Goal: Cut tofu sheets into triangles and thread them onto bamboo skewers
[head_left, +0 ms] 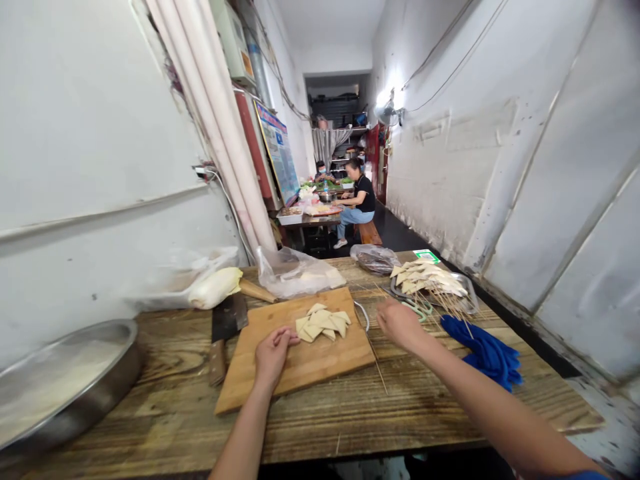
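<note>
Pale yellow triangular slices (323, 323), like thin tofu sheet, lie overlapping on a wooden cutting board (295, 373). My left hand (273, 350) rests at their left edge, thumb and fingers pinched together; what is in the pinch, if anything, is hidden. To the right of the board, my right hand (397, 321) hovers over the table with curled fingers, close to thin bamboo skewers (379, 363). Whether it grips one cannot be made out. Beyond it, a metal tray (470, 300) bears several skewered triangles (425, 275), their sticks pointing toward me. Green-handled scissors (423, 309) lie beside the tray.
A cleaver (227, 323) and a wooden-handled knife (217, 363) lie left of the board. Plastic bags (300, 273) are behind it, a blue glove (487, 353) at right, a large metal basin (125, 343) at left. Two people sit at a farther table (310, 220).
</note>
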Demonstrator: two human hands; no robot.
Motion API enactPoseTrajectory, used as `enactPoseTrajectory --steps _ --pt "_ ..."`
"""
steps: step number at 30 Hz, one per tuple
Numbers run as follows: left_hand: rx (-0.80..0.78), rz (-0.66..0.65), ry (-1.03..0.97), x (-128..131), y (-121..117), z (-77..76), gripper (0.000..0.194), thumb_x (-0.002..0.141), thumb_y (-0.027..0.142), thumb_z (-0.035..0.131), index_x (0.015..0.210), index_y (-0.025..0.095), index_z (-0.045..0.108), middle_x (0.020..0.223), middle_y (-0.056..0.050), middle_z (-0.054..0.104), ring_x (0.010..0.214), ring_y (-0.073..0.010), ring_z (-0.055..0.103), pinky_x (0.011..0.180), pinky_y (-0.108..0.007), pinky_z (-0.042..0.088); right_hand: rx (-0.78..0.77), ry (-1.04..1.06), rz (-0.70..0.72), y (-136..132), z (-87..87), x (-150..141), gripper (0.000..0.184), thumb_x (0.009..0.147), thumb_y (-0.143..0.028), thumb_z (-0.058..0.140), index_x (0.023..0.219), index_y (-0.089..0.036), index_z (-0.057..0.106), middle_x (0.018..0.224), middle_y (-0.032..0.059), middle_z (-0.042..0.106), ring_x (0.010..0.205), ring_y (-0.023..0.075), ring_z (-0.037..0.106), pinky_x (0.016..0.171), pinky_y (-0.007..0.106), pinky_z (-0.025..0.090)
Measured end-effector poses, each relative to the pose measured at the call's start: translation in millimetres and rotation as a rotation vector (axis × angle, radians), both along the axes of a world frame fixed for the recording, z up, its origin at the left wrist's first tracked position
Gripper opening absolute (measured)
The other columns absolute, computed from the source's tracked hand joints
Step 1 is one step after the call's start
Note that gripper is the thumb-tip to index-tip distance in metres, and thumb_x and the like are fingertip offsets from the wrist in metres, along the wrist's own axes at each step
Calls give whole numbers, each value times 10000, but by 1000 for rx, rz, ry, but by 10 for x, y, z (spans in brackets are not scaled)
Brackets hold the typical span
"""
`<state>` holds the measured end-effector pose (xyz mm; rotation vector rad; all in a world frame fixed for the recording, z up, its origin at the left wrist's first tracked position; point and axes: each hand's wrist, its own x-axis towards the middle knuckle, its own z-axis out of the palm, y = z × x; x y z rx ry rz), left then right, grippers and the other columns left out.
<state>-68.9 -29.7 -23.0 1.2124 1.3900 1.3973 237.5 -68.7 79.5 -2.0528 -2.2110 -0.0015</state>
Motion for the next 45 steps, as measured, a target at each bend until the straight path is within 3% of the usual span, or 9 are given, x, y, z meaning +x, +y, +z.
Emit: enactPoseTrajectory --steps 6,10,14,20,29,35,39,41,45 --pt "101 -41 99 -8 -29 -13 380 694 408 609 965 141 620 957 -111 672 901 -223 625 868 -367 442 -241 23 34 12 -377 -251 240 713 -230 538 876 -135 685 896 144 687 821 234 644 651 272 455" --pt "255 -83 437 103 -115 50 436 682 371 640 1082 201 610 1219 -105 546 1160 -243 461 1005 -400 308 -263 33 19 -24 -469 -174 274 699 -227 554 938 -155 669 959 137 677 879 234 637 679 279 465" --pt "386 -183 805 421 -175 174 435 782 335 531 1204 230 519 1337 -99 426 1248 -235 342 1034 -432 236 -262 26 -76 -17 -518 -155 259 679 -192 582 913 -138 679 929 165 679 875 253 640 695 305 471" --pt "346 -284 1164 931 -109 444 365 775 280 540 1138 235 544 1176 -87 533 1172 -250 373 1021 -459 152 -226 66 -167 16 -519 -73 265 715 -206 564 943 -130 674 971 183 664 916 256 628 737 321 467" --pt "201 -254 1347 1175 -159 647 290 708 352 586 946 194 636 1026 -107 567 1040 -275 438 922 -422 227 -225 139 -211 32 -478 52 297 720 -147 538 995 -126 649 985 176 661 933 247 622 739 308 461" --pt "146 -171 1236 1212 -155 669 300 606 253 663 892 179 612 952 -92 591 951 -254 483 797 -354 312 -285 91 -123 -55 -409 237 265 684 -104 552 918 -122 674 934 175 673 905 243 631 703 283 455" --pt "160 -325 1028 1153 -166 641 119 641 156 594 752 180 630 745 -38 628 765 -188 543 706 -295 364 -305 60 -58 -64 -414 349 243 672 -120 566 887 -135 677 910 164 677 881 237 635 694 278 444" --pt "173 -373 848 1083 -152 594 101 655 162 592 738 177 647 766 -36 650 764 -178 561 711 -286 389 -306 58 -44 -37 -449 347 233 681 -128 560 885 -136 671 901 160 677 871 234 636 688 275 437" --pt "100 -305 276 769 -73 463 173 692 252 621 828 150 652 870 -58 671 812 -181 596 752 -294 441 -275 75 -60 29 -498 298 218 737 -131 506 906 -129 644 897 157 674 847 228 639 665 270 420"
